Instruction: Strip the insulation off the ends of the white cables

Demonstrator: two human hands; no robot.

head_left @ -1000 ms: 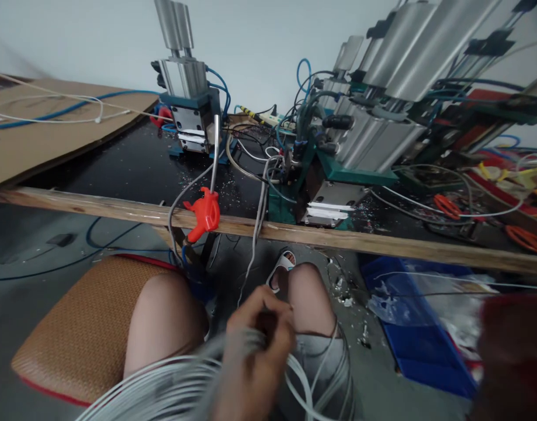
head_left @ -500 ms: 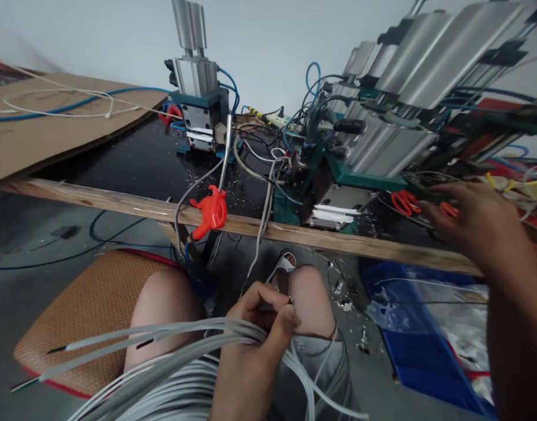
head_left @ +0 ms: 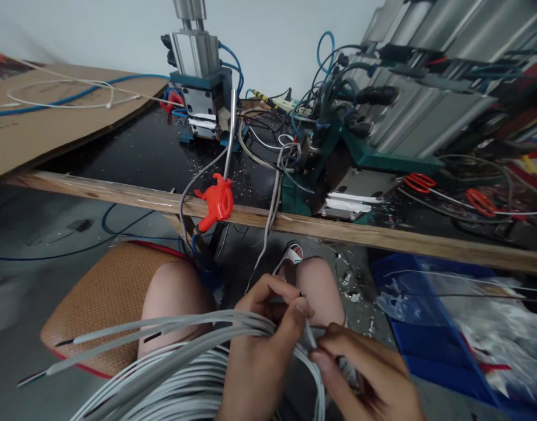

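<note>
My left hand [head_left: 268, 339] is closed around several grey cables [head_left: 193, 321] above my lap. Between its thumb and forefinger a small dark tip shows; the rest of that piece is hidden. Close beside it, my right hand [head_left: 360, 368] pinches one grey cable [head_left: 311, 334] just below the left thumb. To the left, two cable ends stick out, their sheath off and dark inner wires [head_left: 31, 379] bare. A large coil of the same grey cable [head_left: 176, 386] rests across my lap.
A wood-edged bench [head_left: 329, 234] holds a small pneumatic machine [head_left: 202, 99] and a larger machine [head_left: 360, 181]. A red air gun [head_left: 218, 202] hangs at the edge. Red-handled scissors [head_left: 419, 182] lie on the right. Below stands a blue bin [head_left: 421, 345] with plastic bags.
My right hand has come from the bench, near the red-handled scissors, down to my left hand and pinches a grey cable. My left hand keeps its hold. The view has shifted slightly.
</note>
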